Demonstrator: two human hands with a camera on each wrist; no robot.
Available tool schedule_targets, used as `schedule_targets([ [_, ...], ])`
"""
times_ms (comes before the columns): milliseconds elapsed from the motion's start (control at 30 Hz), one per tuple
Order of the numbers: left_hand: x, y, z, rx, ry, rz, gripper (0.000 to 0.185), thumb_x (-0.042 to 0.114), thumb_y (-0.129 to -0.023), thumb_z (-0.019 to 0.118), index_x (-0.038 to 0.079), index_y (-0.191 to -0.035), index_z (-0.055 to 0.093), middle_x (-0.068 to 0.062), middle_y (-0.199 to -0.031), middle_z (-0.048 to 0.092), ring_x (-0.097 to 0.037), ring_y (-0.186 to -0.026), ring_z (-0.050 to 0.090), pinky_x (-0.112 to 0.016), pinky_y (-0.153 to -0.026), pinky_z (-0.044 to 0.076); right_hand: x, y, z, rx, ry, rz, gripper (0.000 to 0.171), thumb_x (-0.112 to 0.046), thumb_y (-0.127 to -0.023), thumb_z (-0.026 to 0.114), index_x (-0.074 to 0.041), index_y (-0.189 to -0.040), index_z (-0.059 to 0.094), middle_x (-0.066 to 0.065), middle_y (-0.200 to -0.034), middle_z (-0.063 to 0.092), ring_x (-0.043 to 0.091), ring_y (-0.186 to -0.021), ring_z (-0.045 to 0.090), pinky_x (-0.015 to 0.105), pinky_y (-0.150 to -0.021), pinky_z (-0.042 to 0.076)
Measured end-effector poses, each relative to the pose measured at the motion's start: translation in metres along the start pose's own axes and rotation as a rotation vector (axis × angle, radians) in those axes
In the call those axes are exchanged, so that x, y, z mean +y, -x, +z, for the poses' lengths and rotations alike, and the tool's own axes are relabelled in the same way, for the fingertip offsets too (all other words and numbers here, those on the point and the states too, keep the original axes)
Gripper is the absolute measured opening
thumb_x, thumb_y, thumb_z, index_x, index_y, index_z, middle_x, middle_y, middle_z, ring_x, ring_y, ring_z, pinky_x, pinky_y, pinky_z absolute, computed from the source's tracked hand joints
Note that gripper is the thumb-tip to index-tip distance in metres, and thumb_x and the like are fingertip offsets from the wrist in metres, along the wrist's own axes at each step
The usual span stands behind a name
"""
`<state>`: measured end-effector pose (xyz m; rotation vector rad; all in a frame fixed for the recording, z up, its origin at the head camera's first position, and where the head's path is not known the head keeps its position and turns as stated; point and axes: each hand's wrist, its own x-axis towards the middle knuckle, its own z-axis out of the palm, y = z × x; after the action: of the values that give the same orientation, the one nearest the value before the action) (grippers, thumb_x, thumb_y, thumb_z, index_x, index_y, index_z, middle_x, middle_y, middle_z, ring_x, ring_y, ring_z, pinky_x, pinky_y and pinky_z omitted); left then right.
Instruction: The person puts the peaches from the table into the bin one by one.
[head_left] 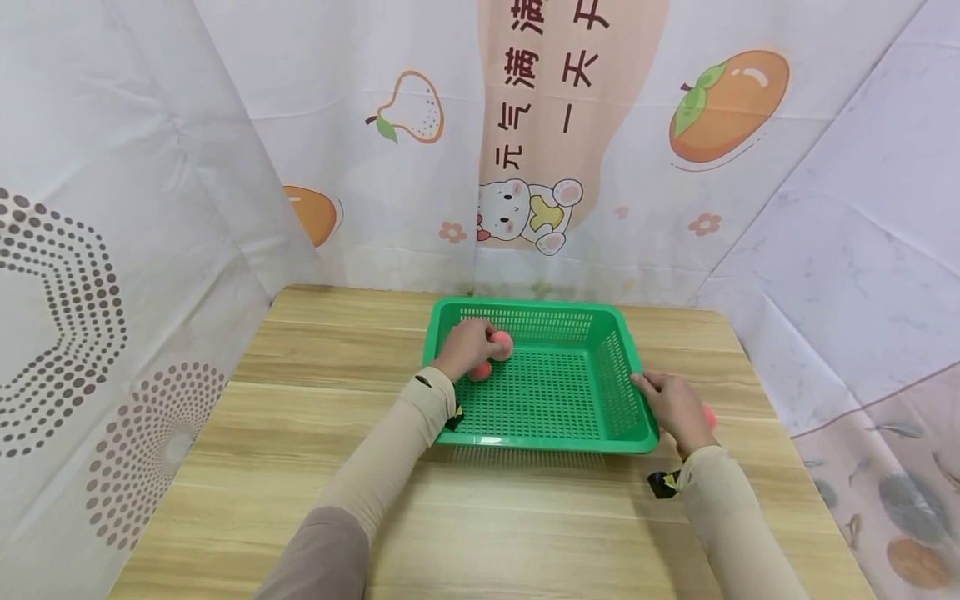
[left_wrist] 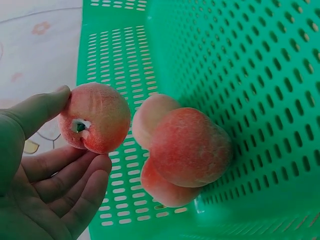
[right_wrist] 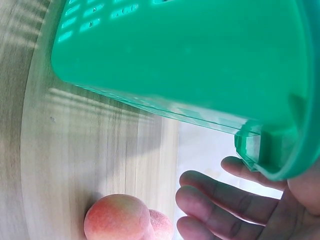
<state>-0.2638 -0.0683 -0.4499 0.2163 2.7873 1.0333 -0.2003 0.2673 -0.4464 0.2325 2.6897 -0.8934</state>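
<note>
My left hand [head_left: 465, 346] is inside the green plastic basket [head_left: 540, 445], near its left end. Its thumb and fingertips pinch a fuzzy red-pink peach [left_wrist: 95, 117], whose stem hollow shows in the left wrist view. Beside it, three more peaches [left_wrist: 190, 147] lie bunched together against the basket's wall. At the basket's right side, my right hand [head_left: 675, 408] grips the rim between thumb and index finger. Its other fingers extend loosely below the rim in the right wrist view.
Two peaches [right_wrist: 117, 217] sit on the wooden table [head_left: 322, 400] outside the basket, by my right hand. Printed white curtains [head_left: 360, 242] hang behind the table and on both sides. A black wrist strap [head_left: 663, 484] hangs at the right sleeve.
</note>
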Motion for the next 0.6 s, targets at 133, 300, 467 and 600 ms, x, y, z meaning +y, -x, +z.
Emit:
schedule_targets([
  [133,0.0,-0.001,0.004,-0.028,0.007,-0.003,0.028,0.034,-0.09,0.071,0.012,-0.107,0.069,-0.003,-0.101,0.069,-0.016,-0.082,0.062,-0.032,-0.072,0.052,0.0,0.0,0.001,-0.001,-0.004,0.0,0.064,-0.05,-0.102,0.039,-0.005,-0.148,0.039,0.015,-0.104,0.066,0.02,-0.079,0.058,0.034,-0.075,0.047],
  [300,0.001,-0.002,0.008,-0.059,-0.034,0.008,0.023,0.036,-0.091,0.069,0.014,-0.094,0.068,0.0,-0.09,0.066,-0.014,-0.073,0.057,-0.028,-0.066,0.047,0.001,-0.001,0.0,-0.002,-0.004,0.004,0.065,-0.051,-0.102,0.039,-0.005,-0.148,0.038,0.017,-0.109,0.065,0.02,-0.081,0.058,0.035,-0.076,0.047],
  [467,0.001,-0.004,0.011,-0.087,-0.12,0.05,0.029,0.031,-0.093,0.064,0.015,-0.072,0.052,0.002,-0.068,0.048,-0.014,-0.06,0.043,-0.027,-0.058,0.035,0.001,-0.001,0.0,0.002,0.005,0.0,0.065,-0.051,-0.102,0.039,-0.005,-0.148,0.039,0.019,-0.112,0.065,0.022,-0.082,0.058,0.038,-0.078,0.048],
  [600,0.001,-0.006,0.014,-0.114,-0.145,0.076,0.036,0.021,-0.092,0.059,0.018,-0.063,0.038,0.002,-0.057,0.035,-0.014,-0.052,0.034,-0.028,-0.055,0.029,0.001,-0.001,0.001,0.003,0.011,-0.002,0.065,-0.051,-0.102,0.038,-0.005,-0.148,0.039,0.02,-0.117,0.064,0.023,-0.086,0.058,0.041,-0.082,0.048],
])
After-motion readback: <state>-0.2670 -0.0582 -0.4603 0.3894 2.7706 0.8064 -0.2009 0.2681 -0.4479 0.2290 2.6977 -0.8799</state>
